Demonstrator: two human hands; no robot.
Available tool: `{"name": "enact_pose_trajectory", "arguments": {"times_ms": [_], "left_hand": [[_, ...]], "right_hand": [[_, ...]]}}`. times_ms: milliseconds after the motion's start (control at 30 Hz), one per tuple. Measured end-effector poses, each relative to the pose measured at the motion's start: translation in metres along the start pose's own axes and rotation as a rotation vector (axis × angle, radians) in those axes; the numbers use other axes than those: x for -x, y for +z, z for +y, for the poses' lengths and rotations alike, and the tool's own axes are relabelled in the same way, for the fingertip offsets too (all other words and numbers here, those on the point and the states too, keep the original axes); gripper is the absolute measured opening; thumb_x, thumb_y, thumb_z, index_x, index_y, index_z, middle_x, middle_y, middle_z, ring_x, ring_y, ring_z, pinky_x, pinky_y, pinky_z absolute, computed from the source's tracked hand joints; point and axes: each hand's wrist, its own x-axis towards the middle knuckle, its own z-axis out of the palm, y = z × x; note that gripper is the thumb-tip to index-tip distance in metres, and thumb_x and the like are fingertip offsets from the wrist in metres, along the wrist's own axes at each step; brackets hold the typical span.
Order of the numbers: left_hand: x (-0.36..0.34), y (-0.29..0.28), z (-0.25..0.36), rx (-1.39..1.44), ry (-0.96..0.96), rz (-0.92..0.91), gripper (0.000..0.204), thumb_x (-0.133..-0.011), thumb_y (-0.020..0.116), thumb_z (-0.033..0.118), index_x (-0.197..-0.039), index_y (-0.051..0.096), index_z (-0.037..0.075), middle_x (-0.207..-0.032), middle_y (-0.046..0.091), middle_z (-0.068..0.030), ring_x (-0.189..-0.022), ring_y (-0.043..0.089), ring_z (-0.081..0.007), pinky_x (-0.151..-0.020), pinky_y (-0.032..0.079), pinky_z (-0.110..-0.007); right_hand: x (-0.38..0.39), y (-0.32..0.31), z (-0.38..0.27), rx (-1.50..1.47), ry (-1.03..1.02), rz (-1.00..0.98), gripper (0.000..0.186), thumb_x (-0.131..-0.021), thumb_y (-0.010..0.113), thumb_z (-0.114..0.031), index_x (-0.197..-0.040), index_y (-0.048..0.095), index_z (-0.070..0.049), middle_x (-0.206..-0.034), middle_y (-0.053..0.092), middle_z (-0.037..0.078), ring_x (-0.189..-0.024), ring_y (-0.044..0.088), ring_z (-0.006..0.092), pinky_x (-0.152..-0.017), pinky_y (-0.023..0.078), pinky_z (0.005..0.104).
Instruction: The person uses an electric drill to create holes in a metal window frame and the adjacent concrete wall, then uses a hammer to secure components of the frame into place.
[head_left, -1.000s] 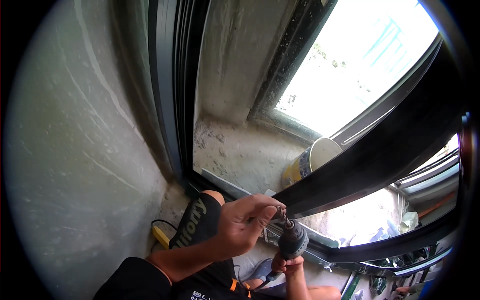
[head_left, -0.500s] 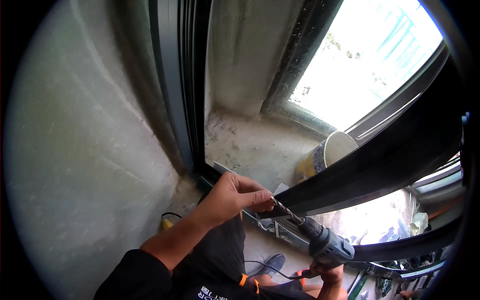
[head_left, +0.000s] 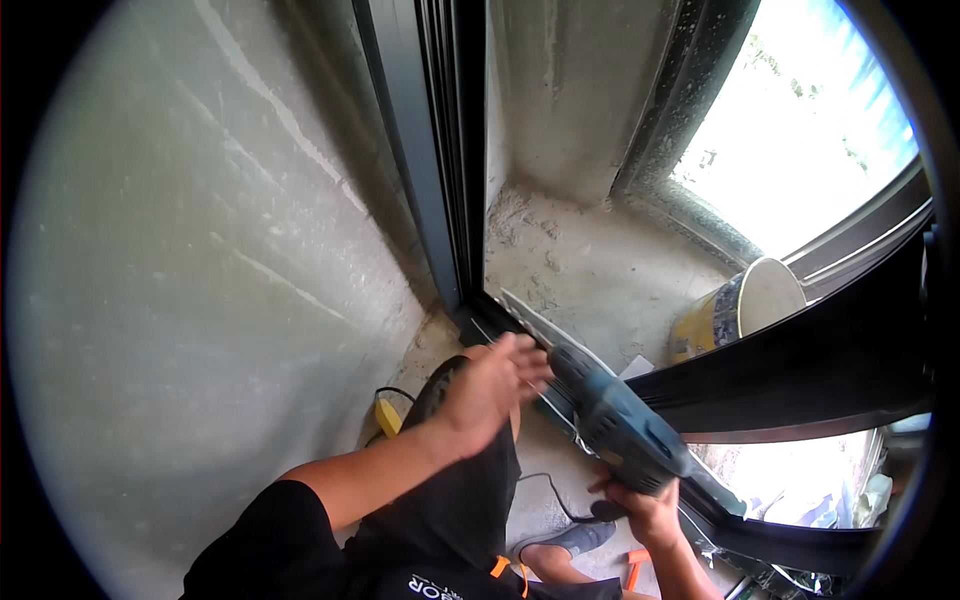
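A blue-grey corded power drill [head_left: 620, 430] angles up and leftward over the lower track of a black door frame [head_left: 420, 120], its front toward the frame's bottom corner. My right hand [head_left: 645, 505] grips the drill's handle at the rear. My left hand [head_left: 490, 390] is beside the drill's front end, its fingers apart and blurred by motion; it holds nothing that I can see. The bit is hard to make out behind my fingers. A dark horizontal frame member [head_left: 800, 370] crosses to the right of the drill.
A grey wall [head_left: 200, 250] fills the left. A stained bucket [head_left: 710, 320] stands beyond the frame, near a bright window opening [head_left: 780, 130]. A yellow object [head_left: 387, 418] with a cord lies by my leg. An orange tool [head_left: 635, 565] lies on the floor at lower right.
The drill has swung up and leftward, from near upright to angled toward the frame's corner. My left fingers were pinched at the bit and are now spread apart. The view has shifted.
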Motion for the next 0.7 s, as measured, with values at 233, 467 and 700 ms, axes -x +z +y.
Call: {"name": "enact_pose_trajectory", "arguments": {"times_ms": [233,467,700], "left_hand": [[-0.086,0.004,-0.072,-0.245,-0.111,0.37,0.04,-0.097,0.084,0.038,-0.112,0.074,0.002,-0.105,0.077,-0.005,-0.097,0.074,-0.0187,-0.088,0.058,-0.039],[-0.157,-0.062,-0.091,-0.667,-0.099,0.837,0.067,-0.083,0.088,0.049,-0.105,0.075,-0.013,-0.107,0.08,-0.0244,-0.087,0.079,-0.0334,-0.074,0.062,-0.051],[-0.172,-0.112,-0.101,-0.619,0.014,0.842,0.056,-0.082,0.087,0.038,-0.097,0.074,-0.013,-0.101,0.078,-0.0184,-0.085,0.075,-0.0247,-0.078,0.06,-0.043]], "right_hand": [[-0.121,-0.019,0.117,0.079,0.017,-0.033,0.032,-0.087,0.071,-0.003,-0.119,0.072,0.004,-0.099,0.078,0.012,-0.078,0.074,0.0217,-0.069,0.058,0.0324],[-0.2,-0.025,0.195,-0.163,0.119,-0.082,0.028,-0.091,0.066,-0.001,-0.118,0.072,0.003,-0.098,0.078,0.012,-0.075,0.072,0.0206,-0.068,0.059,0.0334],[-0.223,-0.024,0.235,-0.151,0.152,-0.096,0.021,-0.093,0.069,-0.004,-0.112,0.072,0.003,-0.095,0.077,0.011,-0.072,0.07,0.0206,-0.067,0.058,0.0346]]}}
